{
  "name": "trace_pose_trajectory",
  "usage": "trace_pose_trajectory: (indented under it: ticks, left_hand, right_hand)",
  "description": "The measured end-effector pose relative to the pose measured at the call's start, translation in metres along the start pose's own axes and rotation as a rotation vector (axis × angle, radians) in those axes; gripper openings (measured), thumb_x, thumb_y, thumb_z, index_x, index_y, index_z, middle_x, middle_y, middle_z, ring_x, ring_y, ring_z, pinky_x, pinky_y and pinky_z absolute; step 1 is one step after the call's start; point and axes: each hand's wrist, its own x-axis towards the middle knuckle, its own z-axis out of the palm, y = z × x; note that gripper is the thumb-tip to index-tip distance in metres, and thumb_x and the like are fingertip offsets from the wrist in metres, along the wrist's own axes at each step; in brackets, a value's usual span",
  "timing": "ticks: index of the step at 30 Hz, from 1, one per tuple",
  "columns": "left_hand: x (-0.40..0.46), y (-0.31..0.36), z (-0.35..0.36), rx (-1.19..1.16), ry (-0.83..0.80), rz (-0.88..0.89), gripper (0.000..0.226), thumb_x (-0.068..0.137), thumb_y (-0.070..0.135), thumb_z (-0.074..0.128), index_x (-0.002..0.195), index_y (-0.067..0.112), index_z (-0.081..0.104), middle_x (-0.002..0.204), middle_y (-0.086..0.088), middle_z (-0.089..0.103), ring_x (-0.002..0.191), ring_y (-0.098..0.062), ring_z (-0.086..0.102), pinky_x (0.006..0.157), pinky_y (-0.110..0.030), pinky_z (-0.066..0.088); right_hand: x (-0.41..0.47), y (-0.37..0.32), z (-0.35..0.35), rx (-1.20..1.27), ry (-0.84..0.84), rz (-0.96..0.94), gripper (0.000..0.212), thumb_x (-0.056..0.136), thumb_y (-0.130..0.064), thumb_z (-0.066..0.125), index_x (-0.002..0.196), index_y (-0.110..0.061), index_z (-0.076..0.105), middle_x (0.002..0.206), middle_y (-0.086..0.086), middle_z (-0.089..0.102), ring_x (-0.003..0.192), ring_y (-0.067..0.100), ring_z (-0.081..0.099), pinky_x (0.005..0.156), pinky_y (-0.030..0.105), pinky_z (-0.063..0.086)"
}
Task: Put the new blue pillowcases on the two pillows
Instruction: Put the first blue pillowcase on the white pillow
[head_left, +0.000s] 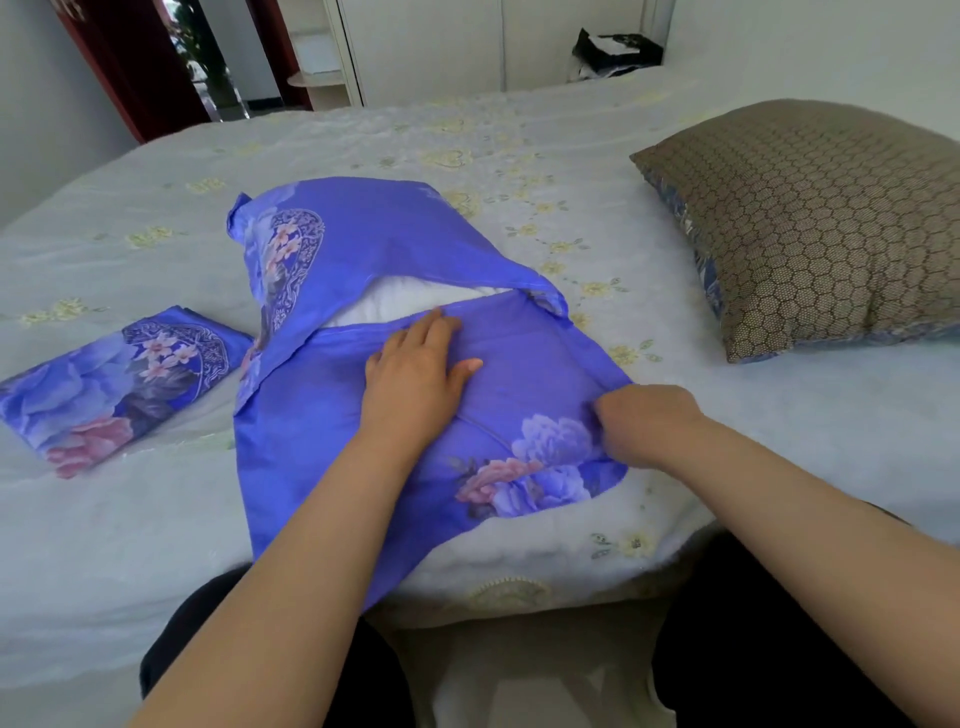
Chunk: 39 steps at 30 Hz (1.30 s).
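Blue floral fabric of a pillowcase (332, 249) is seen spread on the bed (571, 171), with a white pillow (395, 306) showing through its opening. The left hand (415, 374) is laid flat on it with fingers straight, while the right hand (639, 421) is curled, pinching the cloth's right edge. A second folded pillowcase (119, 384) is left nearby, and a brown patterned pillow (810, 223) well apart to the right.

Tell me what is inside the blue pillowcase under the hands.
Through the opening of the blue pillowcase a strip of white pillow shows. The rest of it is covered by the fabric, which the left hand presses flat.
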Motion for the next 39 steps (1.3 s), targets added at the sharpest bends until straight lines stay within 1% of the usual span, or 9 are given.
trace_pose_trajectory:
  ticks: [2, 6, 11, 15, 19, 23, 29, 35, 39]
  left_hand:
    - [0.005, 0.001, -0.004, -0.04, -0.03, -0.097, 0.052, 0.093, 0.052, 0.042, 0.14, 0.029, 0.037, 0.141, 0.001, 0.045, 0.127, -0.028, 0.04, 0.096, -0.048, 0.037]
    - [0.013, 0.014, 0.0, 0.077, -0.064, -0.166, 0.045, 0.094, 0.053, 0.041, 0.13, 0.028, 0.051, 0.128, -0.003, 0.052, 0.12, -0.031, 0.043, 0.09, -0.048, 0.039]
    - [0.005, 0.014, 0.002, 0.057, 0.072, -0.115, 0.027, 0.094, 0.038, 0.048, 0.1, 0.016, 0.063, 0.103, -0.007, 0.062, 0.099, -0.032, 0.053, 0.074, -0.04, 0.042]
    - [0.004, 0.01, -0.001, -0.177, 0.168, -0.214, 0.029, 0.097, 0.031, 0.042, 0.079, 0.011, 0.052, 0.084, -0.016, 0.064, 0.078, -0.036, 0.054, 0.06, -0.036, 0.034]
    - [0.019, 0.003, -0.006, -0.462, 0.264, -0.414, 0.027, 0.099, 0.022, 0.039, 0.078, 0.007, 0.047, 0.087, -0.021, 0.061, 0.073, -0.031, 0.047, 0.06, -0.031, 0.022]
    - [0.021, 0.006, -0.004, -0.537, 0.277, -0.459, 0.026, 0.1, 0.025, 0.037, 0.08, 0.011, 0.045, 0.088, -0.017, 0.06, 0.074, -0.027, 0.045, 0.059, -0.029, 0.021]
    - [0.005, -0.018, -0.011, -0.457, 0.303, -0.387, 0.019, 0.095, 0.035, 0.048, 0.092, 0.02, 0.059, 0.085, -0.001, 0.063, 0.086, -0.028, 0.058, 0.066, -0.029, 0.037]
    - [-0.032, -0.026, -0.032, -0.122, 0.368, 0.042, 0.026, 0.09, 0.033, 0.059, 0.11, 0.018, 0.062, 0.106, -0.005, 0.057, 0.098, -0.027, 0.05, 0.091, -0.027, 0.034]
    - [-0.078, -0.023, -0.015, -0.292, 0.484, -0.09, 0.035, 0.086, 0.032, 0.061, 0.112, 0.009, 0.055, 0.114, -0.011, 0.049, 0.111, -0.025, 0.042, 0.102, -0.021, 0.026]
  right_hand:
    - [-0.005, 0.016, 0.02, 0.158, -0.038, -0.001, 0.029, 0.095, -0.024, 0.036, 0.122, -0.026, 0.044, 0.112, 0.005, 0.062, 0.098, 0.026, 0.061, 0.072, 0.031, 0.041]
    - [-0.003, 0.032, 0.033, 0.764, 0.101, 0.082, 0.015, 0.094, -0.035, 0.048, 0.081, -0.03, 0.053, 0.075, -0.003, 0.063, 0.079, 0.02, 0.06, 0.071, 0.03, 0.044]
    - [-0.004, 0.01, 0.031, 0.842, 0.614, 0.201, 0.03, 0.086, -0.046, 0.06, 0.099, -0.018, 0.063, 0.1, 0.004, 0.056, 0.103, 0.026, 0.051, 0.083, 0.033, 0.041]
    - [-0.001, -0.012, 0.027, 0.947, 0.318, 0.191, 0.06, 0.09, -0.055, 0.048, 0.134, -0.016, 0.036, 0.124, 0.01, 0.054, 0.111, 0.031, 0.054, 0.085, 0.038, 0.042]
    - [-0.001, -0.015, 0.015, 1.014, 0.257, 0.185, 0.05, 0.095, -0.057, 0.028, 0.126, -0.02, 0.038, 0.101, 0.008, 0.06, 0.098, 0.031, 0.059, 0.077, 0.036, 0.042]
    - [0.005, -0.007, 0.001, 1.458, 0.213, 0.21, 0.033, 0.091, -0.045, 0.052, 0.11, -0.018, 0.045, 0.104, 0.007, 0.059, 0.091, 0.027, 0.062, 0.078, 0.037, 0.051]
    - [-0.006, 0.004, -0.02, 1.232, 0.467, -0.082, 0.009, 0.089, -0.02, 0.061, 0.091, -0.024, 0.053, 0.068, -0.003, 0.053, 0.042, 0.002, 0.044, 0.042, 0.013, 0.03]
    - [0.021, 0.038, 0.003, 0.816, 0.721, 0.478, 0.041, 0.085, -0.007, 0.05, 0.122, -0.023, 0.056, 0.121, 0.013, 0.052, 0.11, 0.035, 0.05, 0.087, 0.04, 0.039]
    - [0.0, -0.029, 0.006, 0.798, 1.15, 0.087, 0.033, 0.084, -0.013, 0.053, 0.116, -0.015, 0.059, 0.117, 0.012, 0.054, 0.109, 0.03, 0.049, 0.094, 0.043, 0.039]
